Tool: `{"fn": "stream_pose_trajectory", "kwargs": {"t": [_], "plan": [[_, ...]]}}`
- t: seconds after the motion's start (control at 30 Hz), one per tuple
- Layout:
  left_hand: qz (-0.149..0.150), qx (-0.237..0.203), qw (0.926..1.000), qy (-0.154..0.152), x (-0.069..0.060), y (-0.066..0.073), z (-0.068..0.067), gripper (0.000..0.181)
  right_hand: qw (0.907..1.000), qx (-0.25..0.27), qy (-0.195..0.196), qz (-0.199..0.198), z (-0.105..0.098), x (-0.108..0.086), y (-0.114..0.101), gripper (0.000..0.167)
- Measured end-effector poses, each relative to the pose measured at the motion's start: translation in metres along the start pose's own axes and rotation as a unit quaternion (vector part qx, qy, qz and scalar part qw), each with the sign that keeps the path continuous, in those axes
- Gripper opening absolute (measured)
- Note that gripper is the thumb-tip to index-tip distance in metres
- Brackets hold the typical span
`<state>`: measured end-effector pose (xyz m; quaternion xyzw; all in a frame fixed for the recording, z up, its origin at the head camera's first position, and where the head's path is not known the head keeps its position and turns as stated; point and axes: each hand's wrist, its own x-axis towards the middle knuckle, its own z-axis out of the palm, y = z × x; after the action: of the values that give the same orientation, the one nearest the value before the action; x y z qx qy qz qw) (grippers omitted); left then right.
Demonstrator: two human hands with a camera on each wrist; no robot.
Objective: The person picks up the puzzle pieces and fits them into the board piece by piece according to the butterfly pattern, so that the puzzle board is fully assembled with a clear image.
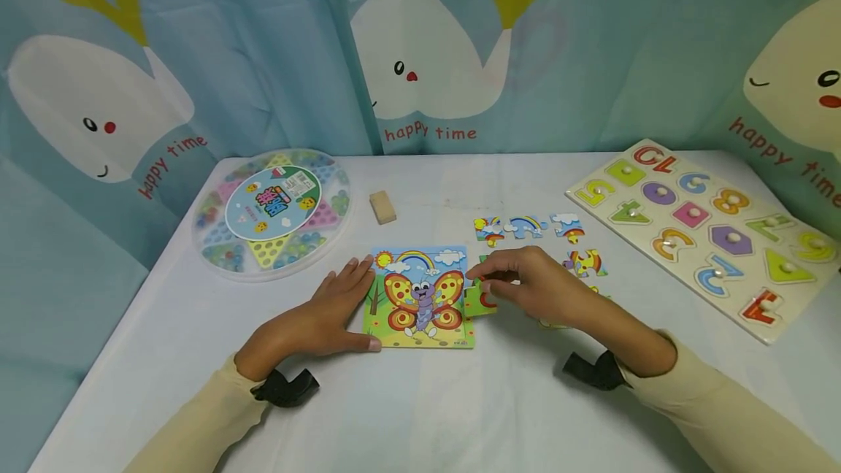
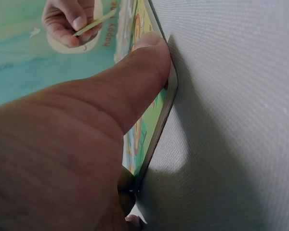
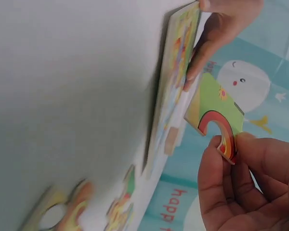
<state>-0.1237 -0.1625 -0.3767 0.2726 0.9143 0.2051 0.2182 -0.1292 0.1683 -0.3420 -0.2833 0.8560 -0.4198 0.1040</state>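
A square butterfly picture board (image 1: 425,305) lies flat on the white table. My left hand (image 1: 322,320) rests at its left side with fingers extended along the upper edge. The left wrist view shows the thumb (image 2: 139,62) pressing the board's rim near a corner. Between thumb and fingers, my right hand (image 1: 539,287) pinches a green jigsaw piece (image 3: 214,98) with a red curved band and a small flower. That piece is held up by the board's right edge. Behind the right hand lie several loose jigsaw pieces (image 1: 525,226), some partly hidden by the hand and forearm.
A round clear bead case (image 1: 276,261) sits at the back left, with a small wooden block (image 1: 382,207) to its right. A number-and-shape peg board (image 1: 699,243) lies at the right. A whale-print curtain (image 1: 282,57) hangs behind the table.
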Motion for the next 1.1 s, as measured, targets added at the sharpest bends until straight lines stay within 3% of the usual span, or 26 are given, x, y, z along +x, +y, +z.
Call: {"fn": "stream_pose_trajectory", "kwargs": {"t": [0.2, 0.37, 0.57, 1.1], "plan": [[0.004, 0.004, 1.0000, 0.002, 0.001, 0.000, 0.000, 0.109, 0.9986, 0.025, -0.007, -0.047, 0.008, 0.011, -0.007, 0.027], [0.006, 0.002, 1.0000, -0.003, 0.000, 0.001, -0.001, 0.109, 0.9985, 0.022, -0.010, -0.049, 0.019, 0.021, -0.012, 0.024], [0.005, 0.000, 1.0000, -0.003, -0.002, 0.000, -0.001, 0.108, 0.9966, 0.039, -0.040, -0.060, 0.032, 0.034, -0.016, 0.022], [0.022, 0.020, 0.9996, 0.000, -0.002, -0.006, -0.001, 0.113, 0.9972, 0.038, -0.059, -0.028, 0.048, 0.056, -0.029, 0.016]]}}
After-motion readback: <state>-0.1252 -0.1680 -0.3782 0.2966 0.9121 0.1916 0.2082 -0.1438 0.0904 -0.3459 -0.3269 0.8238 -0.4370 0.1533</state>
